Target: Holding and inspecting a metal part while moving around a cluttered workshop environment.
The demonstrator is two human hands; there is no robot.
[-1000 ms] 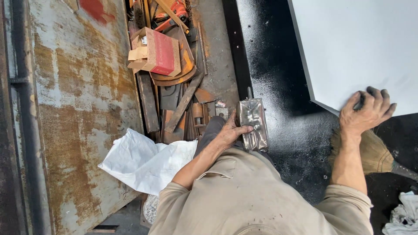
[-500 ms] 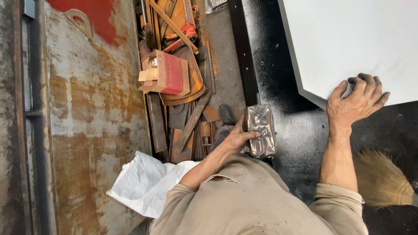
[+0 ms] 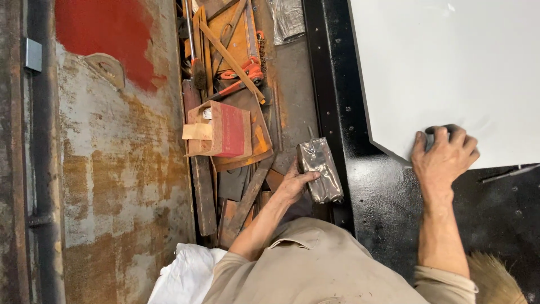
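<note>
Our left hand [image 3: 292, 184] clamps the silvery block [image 3: 320, 169], lifted just beside the scrap pile [image 3: 230, 129]. Well apart, our right hand [image 3: 444, 157] presses flat, fingers spread, on the white panel's [image 3: 450, 73] corner; block not yet set down.

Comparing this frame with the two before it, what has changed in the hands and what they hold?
Little changed. The left hand has closed more fully on the foil-wrapped block. The right hand stays pressed on a dark object at the white panel edge. The apparent shift of the scrap pile comes from the camera moving.
</note>
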